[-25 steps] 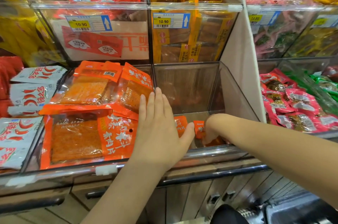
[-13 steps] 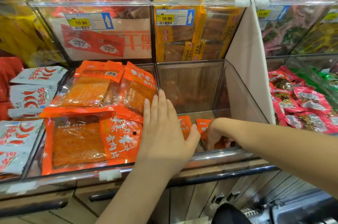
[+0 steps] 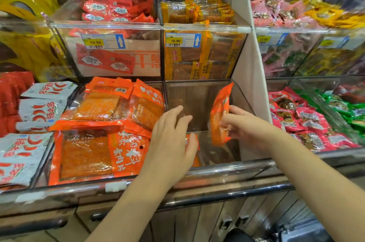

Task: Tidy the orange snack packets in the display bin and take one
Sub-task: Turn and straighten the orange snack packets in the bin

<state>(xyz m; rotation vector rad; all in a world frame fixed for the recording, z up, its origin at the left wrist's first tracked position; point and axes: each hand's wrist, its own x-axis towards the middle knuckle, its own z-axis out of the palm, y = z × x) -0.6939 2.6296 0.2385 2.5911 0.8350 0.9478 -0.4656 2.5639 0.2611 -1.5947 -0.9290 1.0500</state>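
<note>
A clear display bin sits in the middle of the lower shelf row. My right hand grips an orange snack packet and holds it upright above the bin's floor. My left hand hovers over the bin's left front, fingers relaxed and spread, holding nothing. Under its thumb another orange packet lies low in the bin, mostly hidden. The neighbouring bin on the left holds several large orange packets.
White chilli packets fill the far left bin. Red and pink packets lie in the right bin beyond a white divider panel. Upper bins hold red packets and yellow packets. A metal rail runs along the shelf front.
My right hand has lifted an orange packet from the bin's bottom to an upright position above it. My left hand has risen slightly and spread.
</note>
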